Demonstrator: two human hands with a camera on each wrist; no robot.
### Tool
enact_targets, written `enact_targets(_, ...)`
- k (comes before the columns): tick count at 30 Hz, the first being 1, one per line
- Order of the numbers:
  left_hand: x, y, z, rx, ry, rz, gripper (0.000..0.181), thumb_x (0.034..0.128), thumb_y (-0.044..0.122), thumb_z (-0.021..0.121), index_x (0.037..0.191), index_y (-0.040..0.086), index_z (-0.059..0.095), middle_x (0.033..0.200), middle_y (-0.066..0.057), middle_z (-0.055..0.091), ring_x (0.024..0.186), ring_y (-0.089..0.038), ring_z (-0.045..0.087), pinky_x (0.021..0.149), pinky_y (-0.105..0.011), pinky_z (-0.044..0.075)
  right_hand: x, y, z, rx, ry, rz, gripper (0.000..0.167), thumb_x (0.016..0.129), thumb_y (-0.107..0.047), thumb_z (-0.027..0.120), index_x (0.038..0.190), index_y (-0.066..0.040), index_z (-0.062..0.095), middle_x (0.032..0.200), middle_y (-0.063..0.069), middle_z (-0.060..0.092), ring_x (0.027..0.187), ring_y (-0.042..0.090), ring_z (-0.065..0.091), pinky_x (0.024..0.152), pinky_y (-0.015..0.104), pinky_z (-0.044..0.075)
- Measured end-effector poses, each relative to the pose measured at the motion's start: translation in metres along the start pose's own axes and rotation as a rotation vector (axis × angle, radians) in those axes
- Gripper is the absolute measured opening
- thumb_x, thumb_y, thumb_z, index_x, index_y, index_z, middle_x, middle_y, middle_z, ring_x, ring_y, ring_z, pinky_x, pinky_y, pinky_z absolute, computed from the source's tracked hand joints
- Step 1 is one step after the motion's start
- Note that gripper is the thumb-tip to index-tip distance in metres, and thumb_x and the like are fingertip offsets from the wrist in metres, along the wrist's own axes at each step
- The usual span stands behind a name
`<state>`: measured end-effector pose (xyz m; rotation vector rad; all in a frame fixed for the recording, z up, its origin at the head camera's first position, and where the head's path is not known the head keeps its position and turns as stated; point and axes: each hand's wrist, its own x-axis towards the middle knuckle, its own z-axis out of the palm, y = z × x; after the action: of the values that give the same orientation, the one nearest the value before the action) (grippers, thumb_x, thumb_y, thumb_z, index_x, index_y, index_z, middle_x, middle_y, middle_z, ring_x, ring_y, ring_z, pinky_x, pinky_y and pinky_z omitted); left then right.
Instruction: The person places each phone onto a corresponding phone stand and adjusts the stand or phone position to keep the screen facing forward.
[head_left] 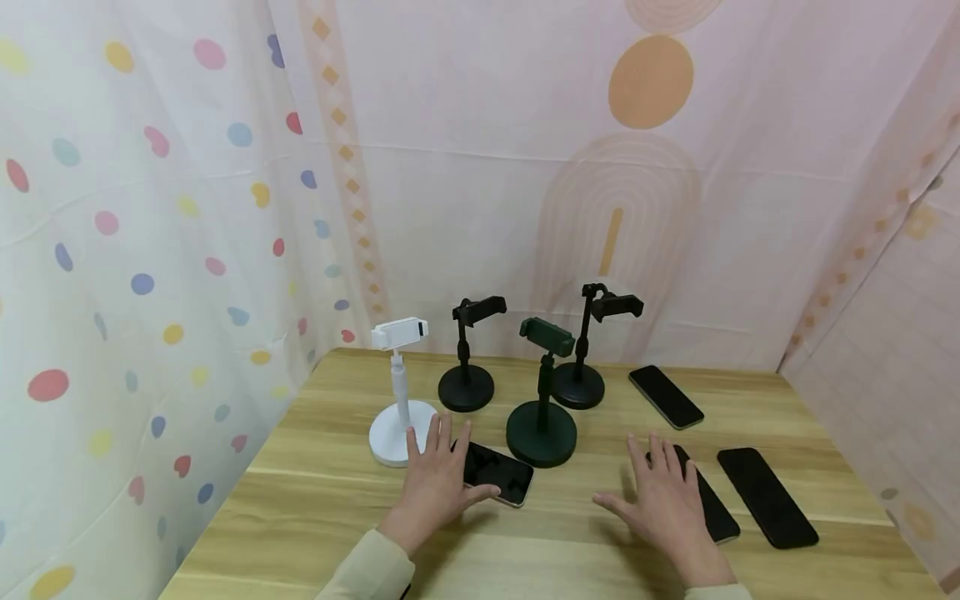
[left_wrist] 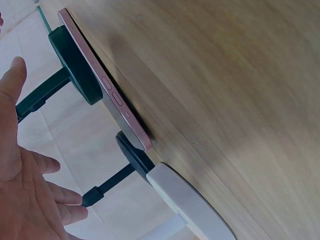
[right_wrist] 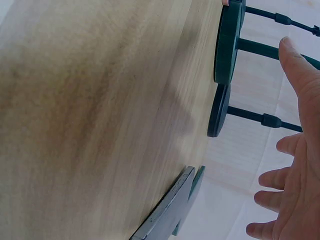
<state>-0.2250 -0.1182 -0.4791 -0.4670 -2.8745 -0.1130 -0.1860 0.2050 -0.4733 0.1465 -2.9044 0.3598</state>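
My left hand point(head_left: 437, 483) hovers over the table with fingers spread, partly covering a dark-screened phone point(head_left: 506, 475). That phone lies flat and shows a pink edge point(left_wrist: 111, 90) in the left wrist view. Just beyond the fingertips stands a white phone stand point(head_left: 401, 392). My right hand point(head_left: 670, 507), also spread and holding nothing, is above the table and hides part of another phone point(head_left: 716, 510). In the right wrist view a grey-edged phone point(right_wrist: 170, 207) lies below the fingers. Between the hands, farther back, stands a dark green phone stand point(head_left: 542, 435).
Two black phone stands, a left one point(head_left: 466, 389) and a right one point(head_left: 579, 387), stand toward the back. One phone point(head_left: 666, 397) lies at the back right, another point(head_left: 768, 498) at the far right. Patterned curtains point(head_left: 465, 167) surround the wooden table point(head_left: 285, 492).
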Motion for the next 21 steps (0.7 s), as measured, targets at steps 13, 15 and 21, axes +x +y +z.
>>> enact_targets(13,-0.0029,-0.0011,-0.0003,-0.033,-0.048,0.009,0.102,0.0771,0.073,0.067,0.151,0.007,0.040,0.155,-0.029,0.028,0.143,-0.045,0.027,0.105,-0.070,0.025,-0.0001,-0.0034,0.0020,0.011,-0.040,-0.010,0.097,0.080,-0.066,0.070,0.147,0.000,0.043,0.149,0.034,0.034,0.135,0.054,0.032,0.103,0.073,0.023)
enact_targets(15,-0.0036,-0.0013,0.0001,-0.039,-0.053,0.011,0.101,0.0770,0.072,0.069,0.150,0.007,0.042,0.154,-0.030,0.029,0.142,-0.045,0.027,0.105,-0.071,0.025,-0.0002,-0.0033,0.0028,0.012,-0.037,-0.014,0.097,0.080,-0.065,0.071,0.146,0.000,0.045,0.148,0.034,0.036,0.135,0.053,0.033,0.103,0.073,0.024)
enact_targets(21,-0.0036,-0.0007,-0.0006,-0.057,-0.037,0.014,0.099,0.0766,0.070,0.071,0.147,0.005,0.046,0.151,-0.031,0.034,0.141,-0.046,0.030,0.104,-0.071,0.026,0.0017,-0.0042,0.0032,0.008,-0.030,-0.021,0.093,0.079,-0.064,0.072,0.143,-0.001,0.049,0.146,0.032,0.041,0.135,0.050,0.036,0.102,0.072,0.027)
